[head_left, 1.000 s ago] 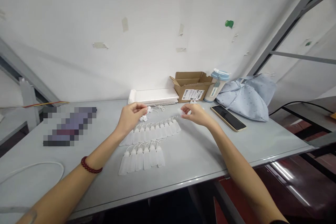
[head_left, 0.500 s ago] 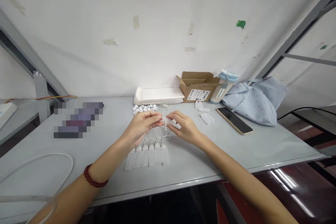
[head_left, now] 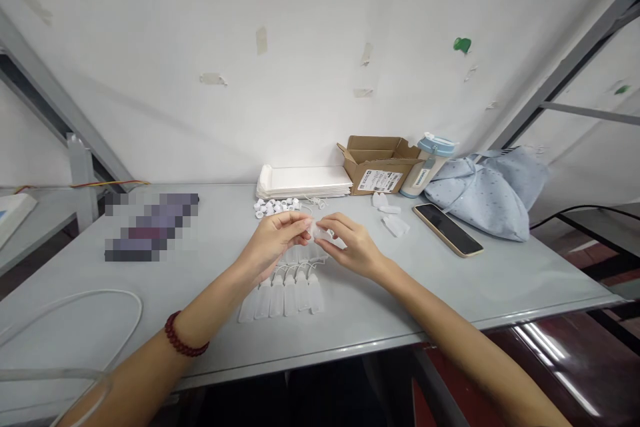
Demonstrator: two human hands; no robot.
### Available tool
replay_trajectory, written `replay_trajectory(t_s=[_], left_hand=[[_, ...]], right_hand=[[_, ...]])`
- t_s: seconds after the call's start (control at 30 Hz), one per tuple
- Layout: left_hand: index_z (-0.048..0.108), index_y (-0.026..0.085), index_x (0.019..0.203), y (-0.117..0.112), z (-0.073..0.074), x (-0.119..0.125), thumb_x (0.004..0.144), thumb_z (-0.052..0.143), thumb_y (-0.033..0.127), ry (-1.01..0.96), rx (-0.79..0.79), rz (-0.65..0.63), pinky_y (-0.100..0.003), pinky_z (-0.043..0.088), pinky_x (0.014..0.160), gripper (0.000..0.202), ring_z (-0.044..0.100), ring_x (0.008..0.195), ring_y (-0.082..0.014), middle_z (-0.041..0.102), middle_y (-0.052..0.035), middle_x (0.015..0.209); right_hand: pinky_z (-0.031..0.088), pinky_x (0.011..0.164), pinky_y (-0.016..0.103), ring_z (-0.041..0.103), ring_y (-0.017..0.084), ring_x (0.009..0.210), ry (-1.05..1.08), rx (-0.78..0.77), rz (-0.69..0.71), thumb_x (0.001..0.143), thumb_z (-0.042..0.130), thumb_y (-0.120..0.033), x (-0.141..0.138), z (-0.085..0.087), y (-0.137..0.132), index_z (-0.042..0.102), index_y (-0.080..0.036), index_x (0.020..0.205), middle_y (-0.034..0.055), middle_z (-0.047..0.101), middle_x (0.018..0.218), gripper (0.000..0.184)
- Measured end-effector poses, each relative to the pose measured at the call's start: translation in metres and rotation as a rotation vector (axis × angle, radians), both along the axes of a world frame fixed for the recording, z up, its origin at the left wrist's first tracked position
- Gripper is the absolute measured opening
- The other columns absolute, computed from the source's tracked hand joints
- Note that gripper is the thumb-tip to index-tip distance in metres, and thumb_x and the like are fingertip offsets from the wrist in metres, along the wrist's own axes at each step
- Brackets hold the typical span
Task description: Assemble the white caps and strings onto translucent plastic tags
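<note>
Over the table's middle, my left hand and my right hand meet at their fingertips. Between them is a small translucent plastic bottle, partly covered by fingers. My left thumb and forefinger pinch its left end; my right fingers curl round the other end. Just below lie flat translucent bottles in a row, with white tops and thin white cords or tubes looping off. Another row is partly hidden behind my hands. Small white caps are heaped behind my left hand.
A stack of white trays or sleeves lies against the wall beside an open cardboard box. Further right are a tumbler, a phone and a blue cloth bag. Loose translucent pieces lie before the box.
The white strand hanging between my fingertips is no longer visible. My hands have drawn slightly closer together on the bottle. The view has shifted a little.
</note>
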State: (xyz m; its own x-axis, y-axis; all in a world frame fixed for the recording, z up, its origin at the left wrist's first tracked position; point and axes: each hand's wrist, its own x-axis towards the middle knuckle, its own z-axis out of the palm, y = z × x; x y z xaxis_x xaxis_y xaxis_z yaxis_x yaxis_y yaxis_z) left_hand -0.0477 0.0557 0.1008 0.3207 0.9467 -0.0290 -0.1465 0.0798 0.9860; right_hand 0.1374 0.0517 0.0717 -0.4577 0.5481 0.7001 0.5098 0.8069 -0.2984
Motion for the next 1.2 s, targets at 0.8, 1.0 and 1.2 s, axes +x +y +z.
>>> replay_trajectory(t_s=[0.8, 1.0, 1.2], left_hand=[[0.071, 0.018, 0.086, -0.007, 0.008, 0.003, 0.078, 0.063, 0.037, 0.227, 0.245, 0.079, -0.027, 0.049, 0.061, 0.022, 0.057, 0.061, -0.0136, 0.063, -0.0011, 0.066], [0.07, 0.018, 0.081, -0.01, 0.01, 0.002, 0.079, 0.06, 0.036, 0.366, 0.293, 0.064, -0.026, 0.049, 0.061, 0.021, 0.059, 0.062, -0.0143, 0.063, -0.0006, 0.067], [0.067, 0.018, 0.075, -0.012, 0.005, 0.003, 0.085, 0.054, 0.035, 0.519, 0.496, 0.099, -0.024, 0.044, 0.057, 0.024, 0.056, 0.06, -0.0124, 0.06, 0.0011, 0.064]], right_hand=[[0.053, 0.06, 0.025, 0.059, 0.015, 0.08, 0.163, -0.129, -0.002, 0.088, 0.053, -0.023, -0.004, 0.007, -0.008, 0.056, -0.019, 0.106, 0.0065, 0.063, 0.088, 0.019], [0.055, 0.063, 0.026, 0.061, 0.015, 0.081, 0.224, -0.288, -0.021, 0.087, 0.054, -0.028, -0.006, 0.01, -0.011, 0.059, -0.019, 0.105, 0.0076, 0.065, 0.096, 0.021], [0.055, 0.063, 0.026, 0.062, 0.015, 0.08, 0.335, -0.405, 0.006, 0.084, 0.058, -0.029, -0.007, 0.006, -0.01, 0.055, -0.019, 0.111, 0.006, 0.064, 0.091, 0.029]])
